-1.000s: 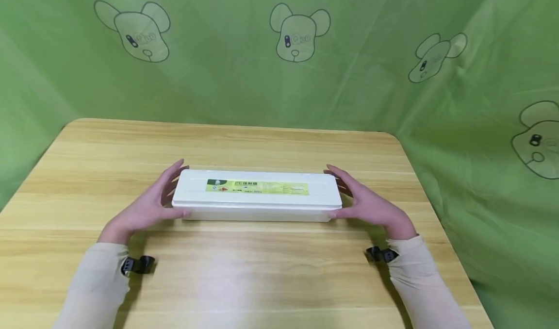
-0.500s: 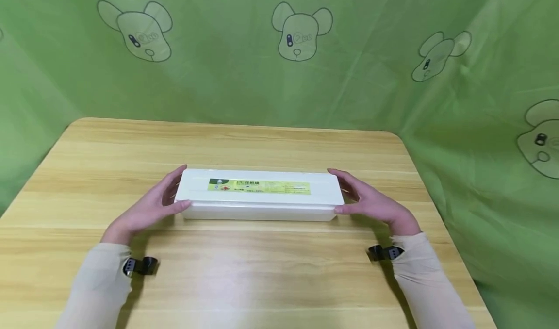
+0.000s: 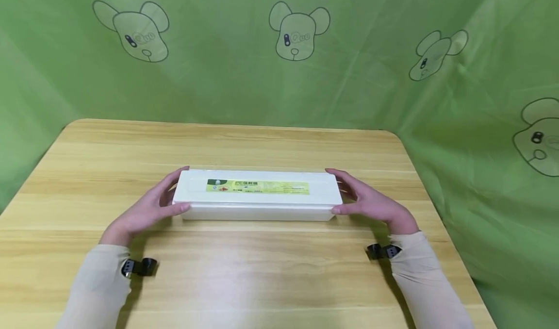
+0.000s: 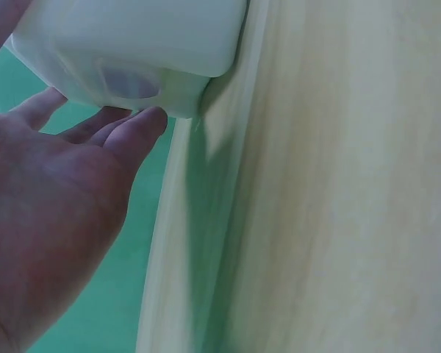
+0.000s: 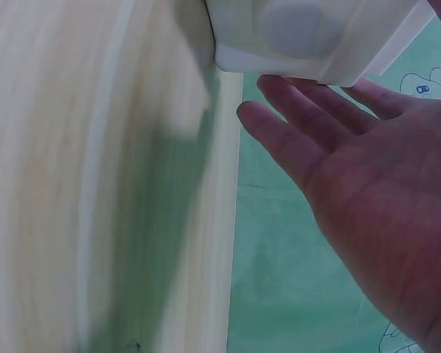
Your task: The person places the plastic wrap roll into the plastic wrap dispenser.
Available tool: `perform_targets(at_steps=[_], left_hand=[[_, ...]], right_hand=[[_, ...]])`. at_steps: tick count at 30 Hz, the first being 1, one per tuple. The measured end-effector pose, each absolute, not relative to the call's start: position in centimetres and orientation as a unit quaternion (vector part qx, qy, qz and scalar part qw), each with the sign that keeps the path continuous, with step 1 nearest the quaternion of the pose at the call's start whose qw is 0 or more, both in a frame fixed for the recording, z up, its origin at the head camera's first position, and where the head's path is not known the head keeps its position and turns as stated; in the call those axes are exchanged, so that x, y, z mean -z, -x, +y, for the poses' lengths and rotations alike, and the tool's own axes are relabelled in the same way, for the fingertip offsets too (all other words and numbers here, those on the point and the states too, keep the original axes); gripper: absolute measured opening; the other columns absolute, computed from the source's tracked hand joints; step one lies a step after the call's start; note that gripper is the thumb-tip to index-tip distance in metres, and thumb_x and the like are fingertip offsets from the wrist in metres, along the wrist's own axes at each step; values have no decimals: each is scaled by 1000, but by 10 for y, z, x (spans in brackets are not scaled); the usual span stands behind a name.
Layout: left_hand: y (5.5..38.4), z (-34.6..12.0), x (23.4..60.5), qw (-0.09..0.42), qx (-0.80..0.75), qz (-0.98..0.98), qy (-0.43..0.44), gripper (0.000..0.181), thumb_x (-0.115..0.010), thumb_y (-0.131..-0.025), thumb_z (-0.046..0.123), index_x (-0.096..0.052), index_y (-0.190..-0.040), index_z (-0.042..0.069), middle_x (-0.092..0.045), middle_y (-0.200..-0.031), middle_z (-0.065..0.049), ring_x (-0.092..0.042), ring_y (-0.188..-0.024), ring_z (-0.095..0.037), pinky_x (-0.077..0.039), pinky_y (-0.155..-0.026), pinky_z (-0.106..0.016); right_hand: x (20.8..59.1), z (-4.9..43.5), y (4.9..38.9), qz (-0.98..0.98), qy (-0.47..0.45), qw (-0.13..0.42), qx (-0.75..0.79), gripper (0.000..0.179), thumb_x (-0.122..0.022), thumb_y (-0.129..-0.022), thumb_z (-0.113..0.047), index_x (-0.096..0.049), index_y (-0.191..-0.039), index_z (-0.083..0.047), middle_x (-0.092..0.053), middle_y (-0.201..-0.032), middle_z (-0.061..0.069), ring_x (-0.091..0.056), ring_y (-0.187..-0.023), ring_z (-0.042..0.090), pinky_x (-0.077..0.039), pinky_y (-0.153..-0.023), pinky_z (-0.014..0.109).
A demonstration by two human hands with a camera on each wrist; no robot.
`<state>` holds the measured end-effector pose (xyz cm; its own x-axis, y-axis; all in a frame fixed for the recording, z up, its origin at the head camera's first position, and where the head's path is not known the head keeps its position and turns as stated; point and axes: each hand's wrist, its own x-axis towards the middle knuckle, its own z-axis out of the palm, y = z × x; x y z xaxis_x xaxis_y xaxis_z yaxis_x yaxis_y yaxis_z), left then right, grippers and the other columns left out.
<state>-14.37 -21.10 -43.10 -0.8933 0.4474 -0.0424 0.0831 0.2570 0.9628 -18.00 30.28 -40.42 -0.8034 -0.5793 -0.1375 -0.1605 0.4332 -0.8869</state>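
Note:
A long white cling film box (image 3: 262, 210) lies on the wooden table in the head view, its lid down. A green and yellow label (image 3: 257, 187) runs along the top. My left hand (image 3: 148, 207) holds the left end, thumb at the front near the lid's edge and fingers round the back corner. At the opposite end, my right hand (image 3: 374, 204) holds the box the same way. Both wrist views show fingertips against the box's end walls, with the palms apart from it. The inside of the box is hidden.
The wooden table (image 3: 244, 271) has rounded far corners. Behind it and to the right hangs a green curtain (image 3: 218, 86) with bear-head drawings. A small black wrist camera (image 3: 141, 267) sits at the left cuff, another black camera (image 3: 382, 252) at the right.
Both thumbs have shifted up from the box's lower front side towards the lid edge, and the fingertips at the back have come down slightly. The box stays in about the same place.

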Motion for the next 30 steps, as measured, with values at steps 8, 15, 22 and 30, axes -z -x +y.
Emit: perform_targets(at_steps=[8,15,22,30], left_hand=[[144,-211,432,153,-586,778,-169,90,-71,-91,14,-12,-159,18,-18,-160,-17,-24,-142,-40,-31,-111,-39],[143,-210,431,153,-583,781,-165,91,-72,-91,15,-12,-159,18,-17,-160,-16,-21,-143,-40,-25,-113,-48],[143,-209,431,157,-590,775,-160,92,-72,-90,15,-12,-159,19,-15,-161,-14,-19,-143,-40,-23,-113,-51],[143,-209,428,152,-585,780,-163,92,-74,-88,14,-14,-158,18,-15,-161,-14,-19,-144,-38,-23,-114,-48]], right_hand=[[404,302,180,820,226,217,479,95,-81,-82,-16,-21,-156,-14,-33,-151,15,-31,-139,34,-26,-114,52],[405,303,182,824,232,212,471,95,-82,-82,-17,-23,-156,-16,-35,-150,14,-33,-138,33,-30,-112,51],[409,304,183,824,239,207,471,95,-82,-82,-17,-23,-156,-17,-36,-150,13,-33,-137,32,-30,-112,52],[406,301,183,829,235,210,462,97,-83,-81,-18,-22,-156,-17,-37,-148,14,-34,-136,33,-32,-110,55]])
